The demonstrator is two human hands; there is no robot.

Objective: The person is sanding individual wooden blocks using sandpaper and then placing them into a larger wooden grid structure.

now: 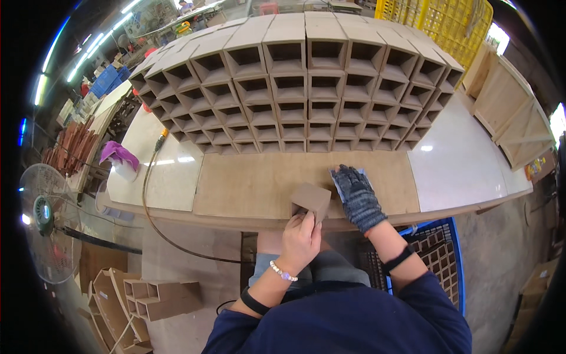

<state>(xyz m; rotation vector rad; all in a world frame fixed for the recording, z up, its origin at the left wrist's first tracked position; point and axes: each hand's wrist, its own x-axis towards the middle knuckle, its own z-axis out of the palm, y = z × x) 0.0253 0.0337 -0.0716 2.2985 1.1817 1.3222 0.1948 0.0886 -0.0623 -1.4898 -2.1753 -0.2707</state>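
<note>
My bare left hand point(302, 237), with a beaded bracelet at the wrist, is closed on a small brown square box point(313, 196) at the table's near edge. One open end of the box faces me, and my fingertips are at that end. Just to its right, my right hand point(358, 200) wears a dark grey knit glove. Its fingers lie over a thin grey-blue sheet point(336, 184) whose edges show on both sides of the hand. Beyond both hands rises a wide stack of similar brown boxes point(292, 111), their open ends toward me.
A wooden board point(247, 183) covers the middle of the table, with a hose point(145, 197) hanging over the edge at left. A purple cloth point(119, 152) tops a white bottle. Below right stands a blue crate point(457, 259); a fan point(44, 209) stands far left.
</note>
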